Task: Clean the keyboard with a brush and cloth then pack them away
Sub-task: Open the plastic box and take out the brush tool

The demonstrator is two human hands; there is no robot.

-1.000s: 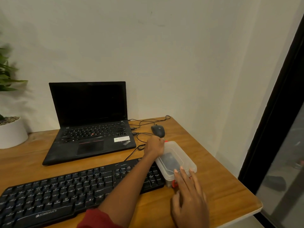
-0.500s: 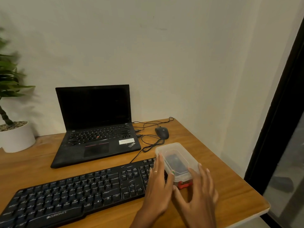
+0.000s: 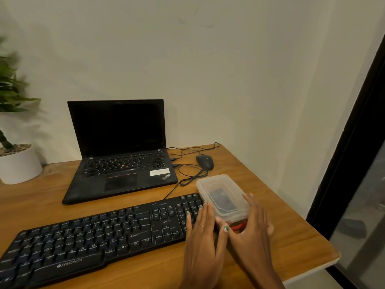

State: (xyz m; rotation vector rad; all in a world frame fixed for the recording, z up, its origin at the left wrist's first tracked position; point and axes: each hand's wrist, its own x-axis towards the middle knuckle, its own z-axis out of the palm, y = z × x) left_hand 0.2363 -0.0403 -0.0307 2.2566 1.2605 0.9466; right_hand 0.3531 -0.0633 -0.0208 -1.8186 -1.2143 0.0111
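My left hand (image 3: 201, 232) lies flat with its fingers straight and close together, reaching forward over the right end of the keyboard (image 3: 93, 232). Its fingertips sit at the near left edge of the clear plastic box (image 3: 224, 195), and its thumb stretches out toward the box's near end, by the red clip (image 3: 236, 226) that shows there. Whether the fingers actually touch the box wall I cannot tell.

My right hand (image 3: 253, 228) comes in from the other side, palm turned inward, fingers straight and loose, laid along the right side of the box with the tips reaching up near its lid. Neither hand curls around anything; both are flat and bracket the box between them.

The box stands on the wooden desk (image 3: 291, 226), just off the right end of the keyboard, its lid on. Through the lid I see a dark shape inside, but I cannot make out what it is.

Behind the keyboard an open laptop (image 3: 120, 155) with a dark screen stands against the wall. A black mouse (image 3: 204, 161) lies to its right, beyond the box, its cable looping across the desk. A white pot with a plant (image 3: 18, 163) stands at the far left.
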